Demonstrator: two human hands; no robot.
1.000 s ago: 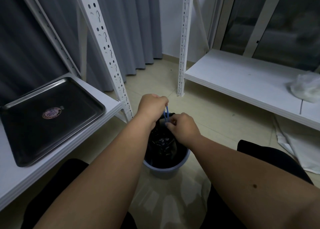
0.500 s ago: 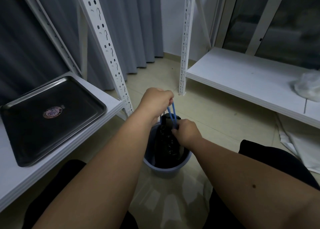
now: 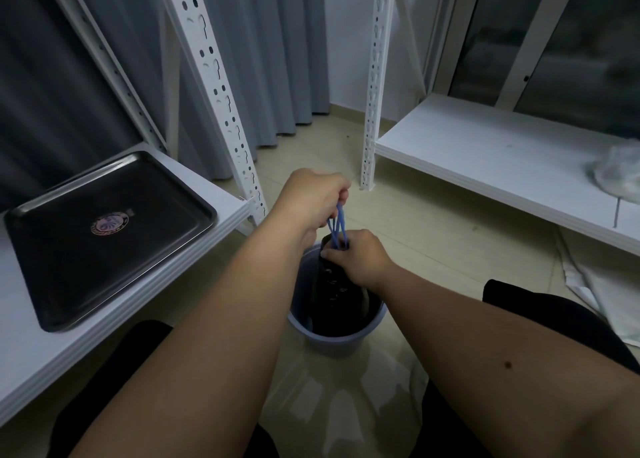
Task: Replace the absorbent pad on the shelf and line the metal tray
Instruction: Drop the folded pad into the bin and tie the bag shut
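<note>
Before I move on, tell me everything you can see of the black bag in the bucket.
The black plastic bag looks thin, glossy and crinkled. It stands inside the round grey-blue plastic bucket on the tiled floor, its mouth gathered to a narrow neck above the rim. Thin blue drawstring loops run up from the neck. The left hand grips the loops from above, and the right hand pinches the gathered neck. Its contents are hidden.

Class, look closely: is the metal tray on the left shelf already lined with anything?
No. The metal tray lies bare on the left shelf, showing only its dark surface and a round sticker.
</note>
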